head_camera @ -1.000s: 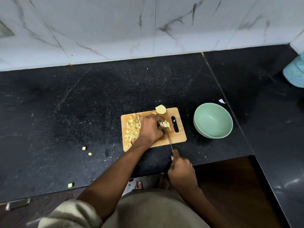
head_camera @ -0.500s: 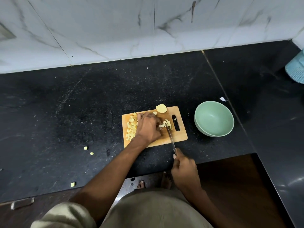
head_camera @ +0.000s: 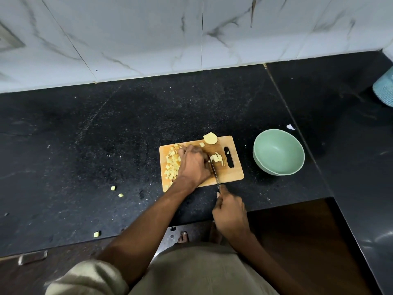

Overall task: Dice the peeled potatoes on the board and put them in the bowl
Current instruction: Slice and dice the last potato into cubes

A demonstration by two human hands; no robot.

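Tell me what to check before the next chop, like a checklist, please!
1. Knife held firmly: ok, the right hand is wrapped round its handle.
2. Potato held still: cannot tell, the left hand covers the piece being cut.
3. Fingers away from the blade: cannot tell, the left hand sits right beside it and its fingertips are hidden.
4. Room on the board: ok, diced pieces are piled at its left end and bare wood shows on the right.
5. Bowl ready: ok, it stands empty just right of the board.
6. All potato on the board: not ok, stray cubes lie on the counter.
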